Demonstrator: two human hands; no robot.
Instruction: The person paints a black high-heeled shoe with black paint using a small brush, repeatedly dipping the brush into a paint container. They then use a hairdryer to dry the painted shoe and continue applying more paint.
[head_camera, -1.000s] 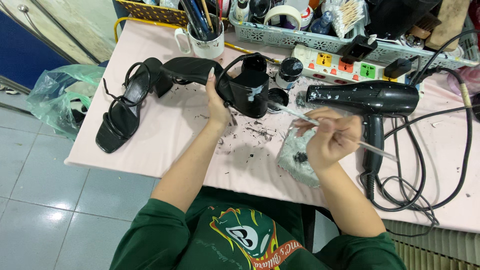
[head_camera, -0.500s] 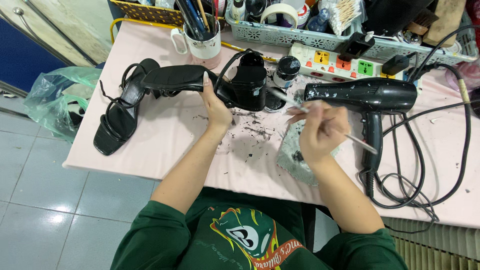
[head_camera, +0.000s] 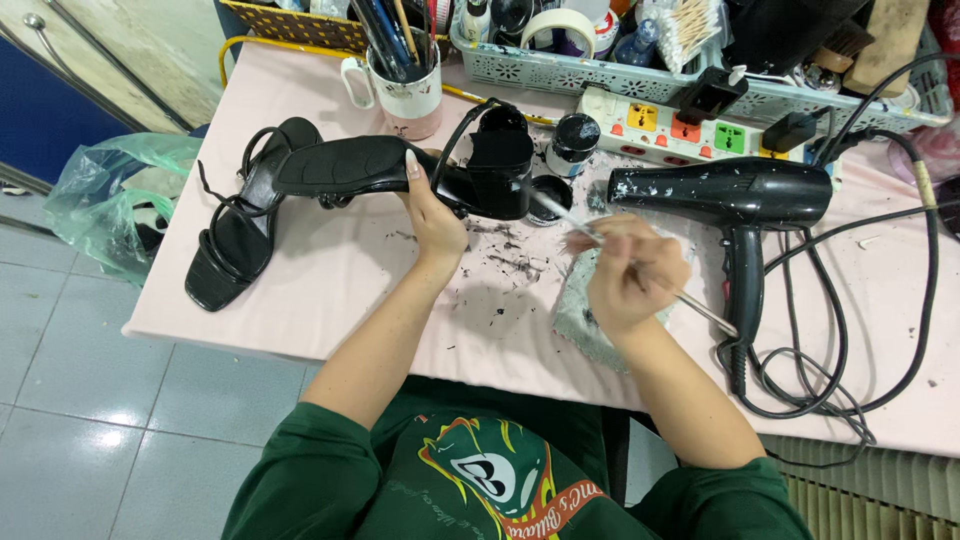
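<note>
Black heeled sandal (head_camera: 400, 168): left hand (head_camera: 435, 215) is clamping it sole-up above the pink table (head_camera: 330, 270), steadying its block heel toward a thin brush (head_camera: 640, 272) the right hand (head_camera: 625, 280) is pinching.

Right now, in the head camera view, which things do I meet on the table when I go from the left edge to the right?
Black strappy sandal lying flat → mug of brushes → left hand holding the black heeled shoe → small black jar → right hand with a thin brush → black hair dryer.
</note>
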